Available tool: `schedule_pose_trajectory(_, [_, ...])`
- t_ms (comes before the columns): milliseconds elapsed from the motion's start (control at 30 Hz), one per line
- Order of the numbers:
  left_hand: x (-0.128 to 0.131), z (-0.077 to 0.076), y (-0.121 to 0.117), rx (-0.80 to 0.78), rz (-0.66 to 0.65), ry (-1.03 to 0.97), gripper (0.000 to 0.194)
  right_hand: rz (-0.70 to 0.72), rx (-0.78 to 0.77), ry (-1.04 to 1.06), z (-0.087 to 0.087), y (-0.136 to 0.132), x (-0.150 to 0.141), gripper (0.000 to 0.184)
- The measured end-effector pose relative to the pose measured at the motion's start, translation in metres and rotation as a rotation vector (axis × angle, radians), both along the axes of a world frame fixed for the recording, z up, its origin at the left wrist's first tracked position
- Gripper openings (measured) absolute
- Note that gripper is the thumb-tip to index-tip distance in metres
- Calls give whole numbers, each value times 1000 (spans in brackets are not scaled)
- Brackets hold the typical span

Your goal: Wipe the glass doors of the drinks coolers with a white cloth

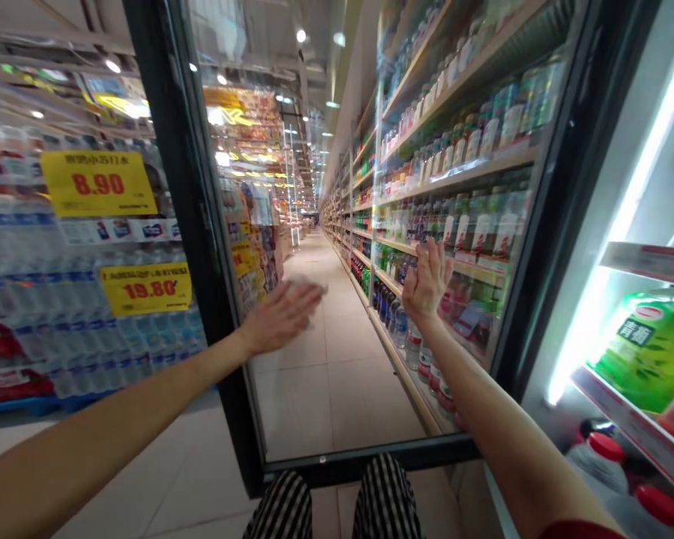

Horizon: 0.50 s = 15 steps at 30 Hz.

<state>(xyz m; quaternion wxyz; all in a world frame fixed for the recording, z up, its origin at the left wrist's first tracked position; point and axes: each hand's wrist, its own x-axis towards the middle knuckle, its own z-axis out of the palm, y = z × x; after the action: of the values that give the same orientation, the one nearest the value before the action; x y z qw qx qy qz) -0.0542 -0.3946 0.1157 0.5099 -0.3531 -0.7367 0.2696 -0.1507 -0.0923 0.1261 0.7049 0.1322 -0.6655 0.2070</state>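
Note:
Standing open before me is a glass door (pixel 326 404) in a dark frame (pixel 188 172). My left hand (pixel 284 316) is in front of the lower left part of the glass, blurred by motion, with its fingers stretched out to the right. A faint pale smear shows around its fingertips, and I cannot make out whether anything lies under them. My right hand (pixel 428 281) is up at the right half of the glass, palm towards it and fingers apart. It seems to touch the pane and holds nothing visible.
Bottled drinks on shelves (pixel 460 161) show in the glass. To the right, a lit cooler holds a green package (pixel 645 348) and red-capped bottles (pixel 606 449). Stacked water bottles (pixel 101 329) with yellow price signs (pixel 98 183) stand left. My checkered trouser knees (pixel 387 498) are below the door.

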Motion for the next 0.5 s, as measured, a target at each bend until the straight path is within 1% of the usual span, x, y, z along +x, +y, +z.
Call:
schedule_pose_trajectory(67, [2, -31, 1, -316, -61, -142, 45, -1, 7, 12, 0, 0, 1, 48])
schedule_pose_trajectory(100, [2, -41, 2, -406, -83, -174, 43, 0, 10, 21, 0, 1, 1, 48])
schedule_pose_trajectory(133, [1, -45, 4, -454, -93, -192, 42, 2, 11, 27, 0, 1, 1, 48])
schedule_pose_trajectory(167, [0, -40, 7, -435, -91, -186, 42, 5, 8, 29, 1, 1, 1, 47])
schedule_pose_trajectory(200, [-2, -29, 11, -352, -82, -155, 43, 9, 6, 26, 1, 1, 1, 47])
schedule_pose_trajectory(233, [-4, -13, 16, -238, -66, -119, 44, 12, 4, 19, 1, 1, 2, 47])
schedule_pose_trajectory(300, [-9, 18, 27, 86, -27, 1, 48, 15, -5, 2, 1, 1, 2, 47])
schedule_pose_trajectory(333, [-11, 27, 33, 178, -11, 25, 49, 17, -7, -2, 1, 1, 1, 47])
schedule_pose_trajectory(367, [-12, 28, 39, 214, -5, 32, 50, 19, -8, -2, 1, 1, 1, 47])
schedule_pose_trajectory(400, [-12, 21, 45, 179, -10, 8, 49, 20, -8, 1, 1, 1, 1, 47])
schedule_pose_trajectory(433, [-11, 8, 50, 90, -20, -39, 48, 21, -7, 5, 0, 1, 1, 47])
schedule_pose_trajectory(500, [-10, -31, 58, -140, -49, -144, 46, 20, -1, 7, 0, 1, 1, 48])
